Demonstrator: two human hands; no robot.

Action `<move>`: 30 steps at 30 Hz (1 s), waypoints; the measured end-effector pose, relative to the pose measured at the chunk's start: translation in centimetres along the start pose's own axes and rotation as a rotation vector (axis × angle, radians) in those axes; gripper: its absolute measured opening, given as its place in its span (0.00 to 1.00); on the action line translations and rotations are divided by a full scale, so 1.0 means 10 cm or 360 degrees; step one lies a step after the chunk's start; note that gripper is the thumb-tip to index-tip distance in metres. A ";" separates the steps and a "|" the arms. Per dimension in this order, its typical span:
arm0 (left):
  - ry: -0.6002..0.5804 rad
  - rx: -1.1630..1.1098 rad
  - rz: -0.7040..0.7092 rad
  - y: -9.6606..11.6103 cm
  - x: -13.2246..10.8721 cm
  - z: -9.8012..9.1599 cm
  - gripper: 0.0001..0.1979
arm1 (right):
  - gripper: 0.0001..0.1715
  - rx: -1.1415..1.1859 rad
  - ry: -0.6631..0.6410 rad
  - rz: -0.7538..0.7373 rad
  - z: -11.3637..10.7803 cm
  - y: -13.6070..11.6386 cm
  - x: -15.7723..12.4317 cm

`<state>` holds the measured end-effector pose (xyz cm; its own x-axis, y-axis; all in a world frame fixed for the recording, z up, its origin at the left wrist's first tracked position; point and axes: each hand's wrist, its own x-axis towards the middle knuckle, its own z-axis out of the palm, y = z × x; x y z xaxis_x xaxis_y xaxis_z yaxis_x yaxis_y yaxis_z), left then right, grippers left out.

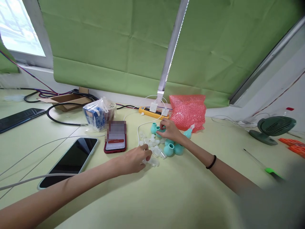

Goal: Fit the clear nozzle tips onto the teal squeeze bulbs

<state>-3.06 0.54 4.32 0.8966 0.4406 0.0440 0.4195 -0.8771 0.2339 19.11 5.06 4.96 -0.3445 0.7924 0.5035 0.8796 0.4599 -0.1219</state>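
Note:
My left hand (135, 158) rests on the table with its fingers curled round a small clear plastic tube (152, 162). My right hand (168, 129) reaches farther out and pinches a teal rubber bulb (159, 129). Between the hands lies a heap of several small clear plastic pieces (152, 141). More teal bulbs (173, 149) stand just under my right wrist, and another teal bulb (153, 128) is left of the held one. A black band sits on my right wrist.
A red phone (115, 140) and a larger dark phone (69, 160) lie at left with white cables. A bagged blue carton (97, 115), a cardboard tray (69, 100), a yellow power strip (152, 111), pink bubble wrap (188, 111), a green fan (274, 127) and a green-tipped stick (262, 165) surround the hands.

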 end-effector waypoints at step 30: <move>0.0181 0.0363 -0.0069 0.11 -0.04 -0.09 0.11 | 0.19 -0.0287 0.0084 0.0646 -0.52 0.25 -0.09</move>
<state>-3.12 -0.41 5.43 0.8608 0.4862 0.1506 0.4900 -0.8716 0.0132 23.34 3.37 8.65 0.0537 0.8705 0.4892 0.9848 0.0348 -0.1701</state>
